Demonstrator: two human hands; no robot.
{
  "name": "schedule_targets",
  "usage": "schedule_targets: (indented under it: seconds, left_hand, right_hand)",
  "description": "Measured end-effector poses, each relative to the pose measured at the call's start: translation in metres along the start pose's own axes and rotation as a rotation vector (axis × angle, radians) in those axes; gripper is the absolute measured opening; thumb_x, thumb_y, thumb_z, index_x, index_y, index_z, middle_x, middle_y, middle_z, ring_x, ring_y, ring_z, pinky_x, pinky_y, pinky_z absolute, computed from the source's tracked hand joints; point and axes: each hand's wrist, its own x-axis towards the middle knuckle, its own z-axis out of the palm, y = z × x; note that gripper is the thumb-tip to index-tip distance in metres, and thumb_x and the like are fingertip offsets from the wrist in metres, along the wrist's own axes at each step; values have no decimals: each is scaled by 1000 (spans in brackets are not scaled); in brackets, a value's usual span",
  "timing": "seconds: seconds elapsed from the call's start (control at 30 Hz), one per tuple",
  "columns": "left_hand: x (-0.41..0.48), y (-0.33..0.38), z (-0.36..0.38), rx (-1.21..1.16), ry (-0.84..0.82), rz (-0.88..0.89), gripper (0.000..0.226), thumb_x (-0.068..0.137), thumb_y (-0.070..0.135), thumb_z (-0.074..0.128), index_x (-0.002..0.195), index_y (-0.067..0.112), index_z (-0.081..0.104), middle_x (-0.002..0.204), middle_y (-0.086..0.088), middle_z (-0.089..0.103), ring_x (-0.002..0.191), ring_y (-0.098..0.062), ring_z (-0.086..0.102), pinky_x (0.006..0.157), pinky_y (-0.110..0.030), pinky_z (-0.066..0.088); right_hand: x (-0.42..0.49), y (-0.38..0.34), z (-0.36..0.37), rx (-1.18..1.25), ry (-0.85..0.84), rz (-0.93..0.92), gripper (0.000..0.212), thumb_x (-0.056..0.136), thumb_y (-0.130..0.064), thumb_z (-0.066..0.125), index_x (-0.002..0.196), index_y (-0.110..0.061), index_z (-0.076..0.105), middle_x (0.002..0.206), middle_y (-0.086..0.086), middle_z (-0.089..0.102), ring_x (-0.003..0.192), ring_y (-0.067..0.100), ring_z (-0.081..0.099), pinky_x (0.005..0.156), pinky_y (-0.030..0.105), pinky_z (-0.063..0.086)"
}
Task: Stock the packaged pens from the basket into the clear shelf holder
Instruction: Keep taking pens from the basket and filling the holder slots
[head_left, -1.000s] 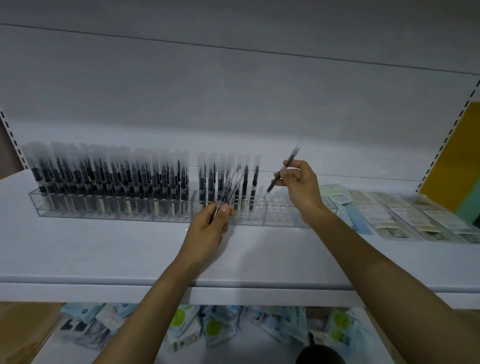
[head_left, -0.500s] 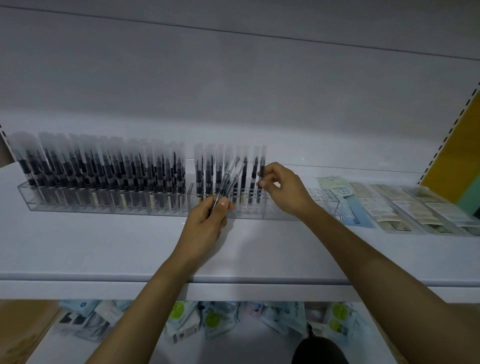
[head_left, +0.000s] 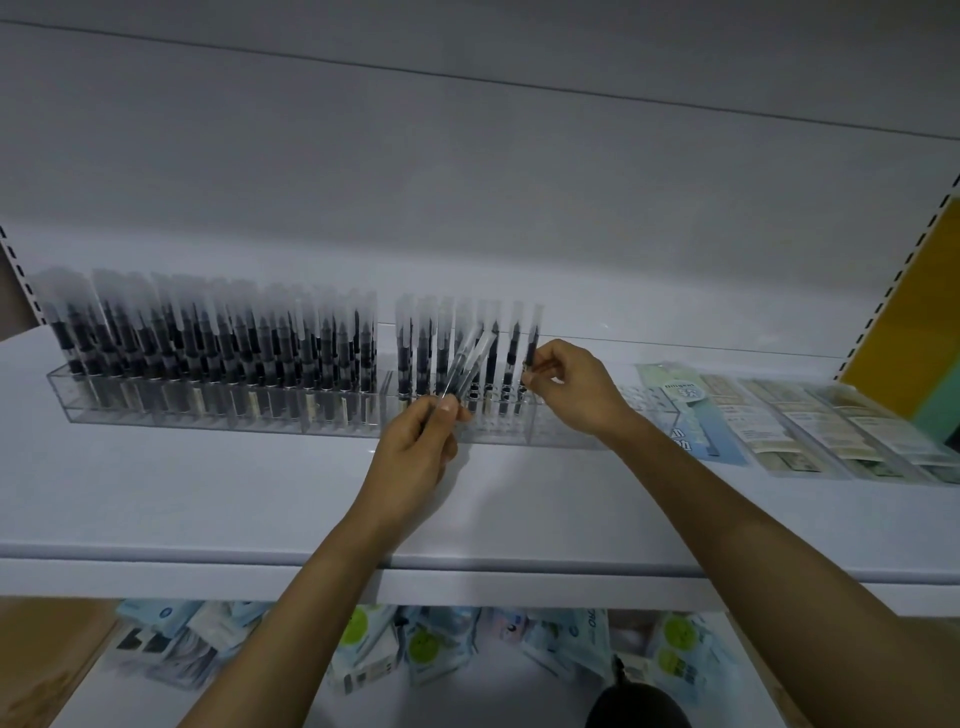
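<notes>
A long clear shelf holder (head_left: 550, 434) sits on the white shelf, its left part packed with upright packaged black pens (head_left: 208, 348). A shorter row of pens (head_left: 447, 338) stands further right. My left hand (head_left: 415, 457) grips a small fanned bunch of packaged pens (head_left: 467, 364) in front of the holder. My right hand (head_left: 571, 389) pinches one packaged pen (head_left: 532, 332) standing upright at the right end of that row. The basket is out of sight.
Flat packaged goods (head_left: 810, 431) lie on the shelf (head_left: 208, 499) to the right of the holder. The lower shelf holds several blue and green packets (head_left: 426, 649). A yellow panel (head_left: 914, 312) stands at the far right. A dark round object (head_left: 639, 706) shows at the bottom.
My right hand brought its single pen down from a raised tilt into the holder at the right end of the row. My left hand stayed in place with its bunch.
</notes>
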Motion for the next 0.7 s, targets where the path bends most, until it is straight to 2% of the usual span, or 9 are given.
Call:
schedule_targets:
  seconds: [0.07, 0.13, 0.2, 0.3, 0.37, 0.47, 0.53, 0.63, 0.7]
  left_hand:
    - [-1, 2, 0, -32, 3, -12, 26, 101, 26, 39, 90, 8, 53, 54, 5, 35, 43, -3, 29, 40, -14, 25]
    - [-1, 5, 0, -40, -6, -4, 23, 102, 23, 37, 89, 8, 48, 53, 5, 36, 43, -4, 28, 39, -15, 24]
    - [-1, 7, 1, -45, -23, 21, 23, 102, 21, 36, 84, 10, 46, 52, 6, 37, 42, -3, 28, 39, -15, 24]
    - [-2, 7, 2, -39, -53, 74, 24, 102, 20, 36, 81, 13, 45, 50, 9, 37, 42, -2, 29, 40, -15, 25]
    - [-4, 5, 1, -16, -68, 116, 23, 102, 21, 37, 83, 13, 47, 52, 9, 38, 45, -3, 31, 44, -15, 27]
    - [-5, 3, 2, 41, -30, 166, 24, 102, 24, 38, 87, 19, 55, 64, 12, 49, 59, -5, 45, 56, -15, 36]
    - [-3, 3, 1, 72, 25, 176, 23, 100, 25, 40, 98, 27, 62, 82, 15, 60, 77, 1, 55, 69, -11, 42]
    - [-2, 1, -3, -32, 81, 194, 23, 99, 20, 44, 117, 17, 58, 105, 7, 69, 101, 0, 62, 87, -12, 46]
    - [-2, 1, -4, -50, 90, 201, 18, 99, 17, 45, 115, 17, 54, 109, 3, 69, 106, -4, 63, 90, -13, 46]
  right_hand:
    - [-8, -4, -4, 70, 112, -61, 27, 87, -19, 68, 111, -13, 58, 106, 0, 63, 98, 10, 57, 86, 17, 45]
    - [-27, -16, -3, 133, 324, -163, 26, 86, -19, 69, 108, -14, 58, 98, -3, 64, 90, 2, 58, 77, 4, 40]
    - [-47, -34, 6, 220, 330, -181, 18, 86, -22, 69, 102, -16, 61, 83, -6, 65, 77, -3, 60, 71, 6, 45]
    - [-66, -56, 23, 447, 44, -63, 14, 85, -21, 70, 98, -15, 67, 79, -7, 67, 74, 2, 63, 71, 17, 52]
    - [-71, -65, 29, 574, 0, -55, 2, 85, -12, 70, 84, -13, 68, 73, -6, 66, 70, 4, 61, 69, 18, 50]
    - [-69, -73, 24, 641, 53, -51, 8, 87, -9, 66, 80, -12, 68, 71, -5, 65, 65, 0, 59, 65, 14, 49]
    - [-61, -77, 12, 702, 183, -41, 10, 90, -9, 62, 83, -15, 67, 75, -6, 67, 65, -4, 62, 66, 12, 51]
    - [-42, -79, -7, 693, 397, -31, 11, 93, -7, 57, 90, -15, 65, 85, -14, 67, 79, 6, 67, 76, 22, 56]
    - [-35, -77, -7, 580, 461, -72, 13, 92, -8, 58, 103, -15, 61, 87, -7, 69, 85, 13, 68, 81, 26, 55]
